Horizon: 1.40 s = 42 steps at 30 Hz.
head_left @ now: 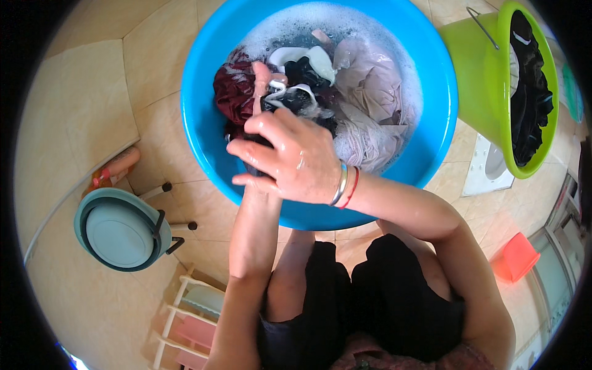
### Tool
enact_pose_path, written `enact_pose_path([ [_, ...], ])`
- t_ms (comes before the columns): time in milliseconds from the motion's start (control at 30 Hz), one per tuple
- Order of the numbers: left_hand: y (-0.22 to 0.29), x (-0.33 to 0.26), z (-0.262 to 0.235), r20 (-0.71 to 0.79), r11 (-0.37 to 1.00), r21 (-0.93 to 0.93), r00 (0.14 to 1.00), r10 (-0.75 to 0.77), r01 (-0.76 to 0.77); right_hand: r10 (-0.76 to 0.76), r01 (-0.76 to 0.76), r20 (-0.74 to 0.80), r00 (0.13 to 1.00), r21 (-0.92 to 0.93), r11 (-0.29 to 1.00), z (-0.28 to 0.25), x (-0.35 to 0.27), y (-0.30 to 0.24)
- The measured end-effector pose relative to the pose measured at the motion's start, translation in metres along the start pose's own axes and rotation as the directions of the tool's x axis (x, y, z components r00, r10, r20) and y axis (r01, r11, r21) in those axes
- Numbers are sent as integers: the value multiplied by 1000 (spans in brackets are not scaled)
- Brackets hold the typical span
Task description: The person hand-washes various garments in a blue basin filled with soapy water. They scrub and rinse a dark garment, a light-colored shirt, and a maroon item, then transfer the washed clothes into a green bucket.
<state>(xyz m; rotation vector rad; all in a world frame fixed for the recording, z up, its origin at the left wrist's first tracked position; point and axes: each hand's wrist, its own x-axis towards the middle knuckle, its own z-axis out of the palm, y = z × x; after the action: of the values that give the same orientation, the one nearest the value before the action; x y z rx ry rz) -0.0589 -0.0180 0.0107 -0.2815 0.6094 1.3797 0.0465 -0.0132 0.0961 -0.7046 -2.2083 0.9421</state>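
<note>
A black garment with white trim [298, 102], wet and bunched, lies across my left hand [261, 87] above the soapy water. The left thumb points away from me; the other left fingers are mostly hidden by the cloth. My right hand [297, 159] crosses over the left wrist, its fingers curled around a dark part of the same cloth. A silver bangle and a red string circle the right wrist. Below sits a blue basin [441, 74] of suds. In it are a maroon garment [234, 92], a pale pinkish-grey garment [370, 80] and a black-and-white piece [317, 60].
At the right, a tilted lime-green bucket [475, 80] holds black clothes [530, 92]. A folded teal basin [120, 231] is at the left, near a pinkish bottle [120, 163]. A white rack [169, 320] stands lower left; an orange-pink container [515, 258] sits at the right.
</note>
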Motion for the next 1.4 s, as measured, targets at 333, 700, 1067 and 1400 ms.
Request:
enact_pose_path([
  [333,-40,-14,34,-286,833,420,819,498,-359,268,-253,-251,930,91,963,0,12,100],
  [700,-6,5,-20,-173,946,299,968,182,-124,451,-495,-214,867,-254,831,-3,-31,166],
  [1067,-14,32,-45,-233,977,210,969,78,-29,418,-423,-87,904,-40,905,18,-28,161],
  [1400,8,5,-5,254,955,-156,945,-209,253,-52,39,110,993,116,992,-9,-20,0],
])
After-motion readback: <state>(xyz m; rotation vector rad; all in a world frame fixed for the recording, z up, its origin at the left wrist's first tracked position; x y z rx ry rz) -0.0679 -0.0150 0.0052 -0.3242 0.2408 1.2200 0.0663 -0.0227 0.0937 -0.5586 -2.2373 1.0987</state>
